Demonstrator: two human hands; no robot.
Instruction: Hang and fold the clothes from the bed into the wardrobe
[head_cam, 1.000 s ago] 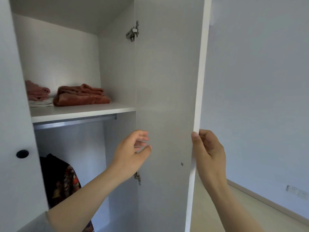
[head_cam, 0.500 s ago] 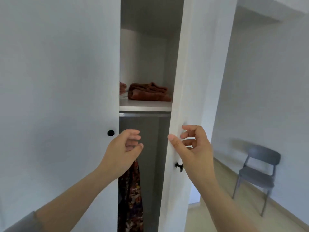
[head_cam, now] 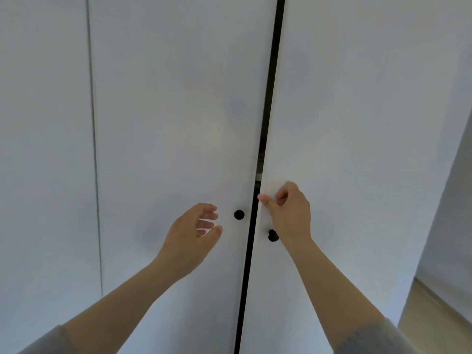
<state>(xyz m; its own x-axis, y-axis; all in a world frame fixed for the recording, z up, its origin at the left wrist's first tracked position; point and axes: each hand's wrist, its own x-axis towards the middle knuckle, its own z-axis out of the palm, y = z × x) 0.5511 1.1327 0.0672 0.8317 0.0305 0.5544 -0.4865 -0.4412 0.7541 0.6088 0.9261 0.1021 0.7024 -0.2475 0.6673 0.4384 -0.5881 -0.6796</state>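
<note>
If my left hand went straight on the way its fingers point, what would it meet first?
Probably the black knob on the left door; the left hand points at it. Depth is unclear, so the door face could come first.

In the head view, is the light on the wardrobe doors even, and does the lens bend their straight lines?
Head view: light soft and even on the left door and right door, no glare; the dark gap between them bows, so the wide lens bends lines; fingers of the left hand slightly blurred.

Pale grey wall (head_cam: 456,226) at far right; beige floor (head_cam: 439,328) below it, lower right corner.
</note>
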